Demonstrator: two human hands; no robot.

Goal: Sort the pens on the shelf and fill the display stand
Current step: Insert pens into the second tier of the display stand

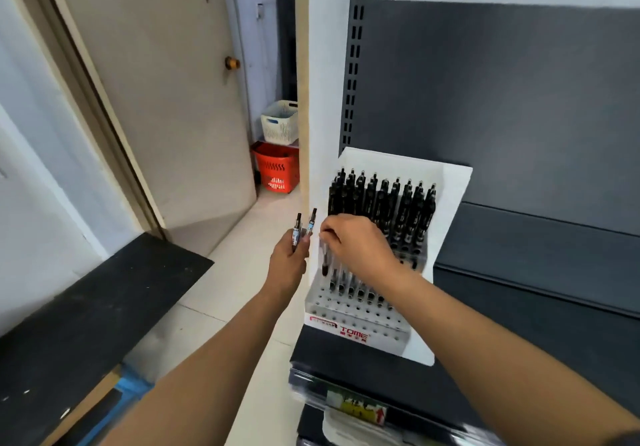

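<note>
A white tiered display stand [446, 272] marked TOME sits at the left end of the dark shelf [540, 307]. Its back rows hold several black pens [384, 203]; the front rows show open holes. My right hand [356, 244] pinches the top of one pen [325, 265] that stands upright at the stand's left edge, in a middle row. My left hand [289, 262] hovers just left of the stand and grips two pens [303, 229] with their tips pointing up.
The grey shelf back panel [502, 99] rises behind the stand. A black board [86, 307] lies low on the left. An open door [156, 99] shows a white basket [280, 121] on a red basket [276, 170]. Packaged goods [346, 407] hang below the shelf.
</note>
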